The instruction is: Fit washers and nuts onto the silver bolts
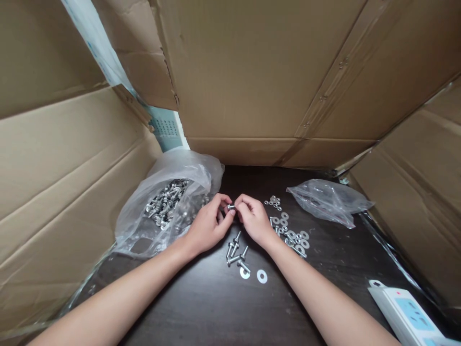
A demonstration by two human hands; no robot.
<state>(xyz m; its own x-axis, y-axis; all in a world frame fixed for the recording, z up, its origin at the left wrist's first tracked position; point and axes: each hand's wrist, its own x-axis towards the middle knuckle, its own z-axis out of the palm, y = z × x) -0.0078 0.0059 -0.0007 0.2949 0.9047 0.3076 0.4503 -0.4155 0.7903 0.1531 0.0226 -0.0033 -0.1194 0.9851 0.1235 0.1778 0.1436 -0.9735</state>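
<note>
Head view: the left hand [211, 223] pinches a small metal bolt [231, 207] between thumb and fingers, while the right hand [255, 220], its fingers curled, grips the other end; the bolt is up between the two hands, above the dark table [180, 307]. Just left, an open clear plastic bag [135, 202] holds a heap of loose bolts [167, 202]; far right, a flattened clear bag [326, 199] lies on the tabletop. The pinched bolt's long axis runs left to right, its wider end apparently leftward, though fingertips partly cover it. Near the hands lie several assembled bolts [234, 260] at mixed angles and a flat washer [262, 276]; to the right sit nuts [274, 203] and a washer pile [304, 235]. Near right is a power strip [391, 305]; cardboard walls [252, 72] stand around.
</note>
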